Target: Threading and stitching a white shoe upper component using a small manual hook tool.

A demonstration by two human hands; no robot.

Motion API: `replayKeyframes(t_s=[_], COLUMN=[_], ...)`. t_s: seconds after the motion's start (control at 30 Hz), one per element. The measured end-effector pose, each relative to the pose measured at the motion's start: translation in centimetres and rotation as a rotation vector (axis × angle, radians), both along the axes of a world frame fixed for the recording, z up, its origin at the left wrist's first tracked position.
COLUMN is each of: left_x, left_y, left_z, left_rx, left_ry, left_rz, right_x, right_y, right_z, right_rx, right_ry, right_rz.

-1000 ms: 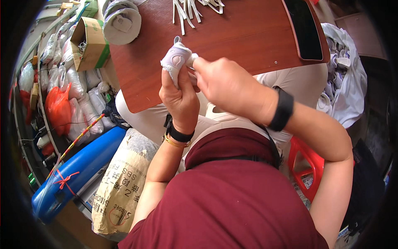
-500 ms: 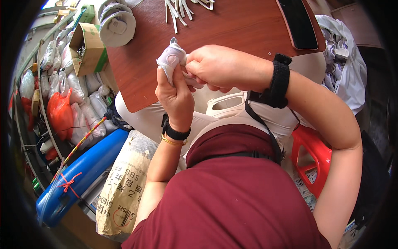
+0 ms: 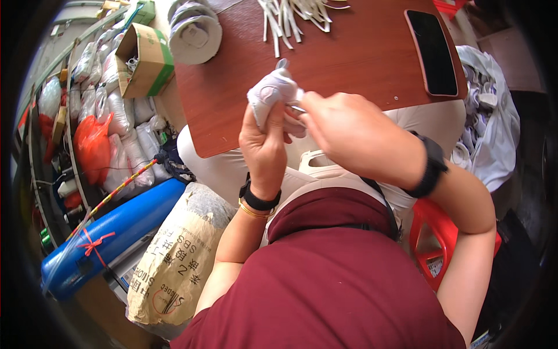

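Note:
A small pale lavender shoe upper [image 3: 272, 93] with a loop tab at its tip is held up over the near edge of the brown table [image 3: 360, 70]. My left hand [image 3: 261, 145] is closed round its lower part, thumb pressed on the near side. At the upper's right edge my right hand [image 3: 354, 131] is closed, its fingertips close to the fabric. A thin dark sliver shows by those fingertips; I cannot make out what it is. The right hand is slightly blurred, and its inner fingers are hidden.
White strips [image 3: 285, 23] lie at the table's far side, left of them a stack of round pale pieces [image 3: 197, 38]. A phone [image 3: 433, 55] rests at the right. Beside the table stand a white bag of pale pieces [image 3: 494, 134], a red stool [image 3: 430, 232] and a cardboard box [image 3: 139, 61].
The whole view has shifted, with the table lower and further right. My right hand has drawn slightly right and toward me from the shoe upper, its wrist lower. The left hand keeps its hold.

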State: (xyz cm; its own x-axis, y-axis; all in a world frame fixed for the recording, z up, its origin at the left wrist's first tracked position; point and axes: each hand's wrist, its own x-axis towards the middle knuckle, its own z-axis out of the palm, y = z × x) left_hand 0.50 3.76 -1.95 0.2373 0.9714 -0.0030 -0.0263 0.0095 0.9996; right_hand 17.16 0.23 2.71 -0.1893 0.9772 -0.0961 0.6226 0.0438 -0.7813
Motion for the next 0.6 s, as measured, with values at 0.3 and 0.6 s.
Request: replayKeyframes(t_s=[0.3, 0.6], left_x=[-0.2, 1.2], left_y=[0.5, -0.6], left_z=[2.1, 1.3], left_rx=[-0.453, -0.484], left_ry=[-0.367, -0.305], left_rz=[-0.243, -0.263], right_x=[2.7, 2.3], right_y=[-1.3, -0.5], right_z=[-0.9, -2.3], right_rx=[0.306, -0.012], right_ry=[0.484, 0.628], right_rz=[-0.364, -0.383])
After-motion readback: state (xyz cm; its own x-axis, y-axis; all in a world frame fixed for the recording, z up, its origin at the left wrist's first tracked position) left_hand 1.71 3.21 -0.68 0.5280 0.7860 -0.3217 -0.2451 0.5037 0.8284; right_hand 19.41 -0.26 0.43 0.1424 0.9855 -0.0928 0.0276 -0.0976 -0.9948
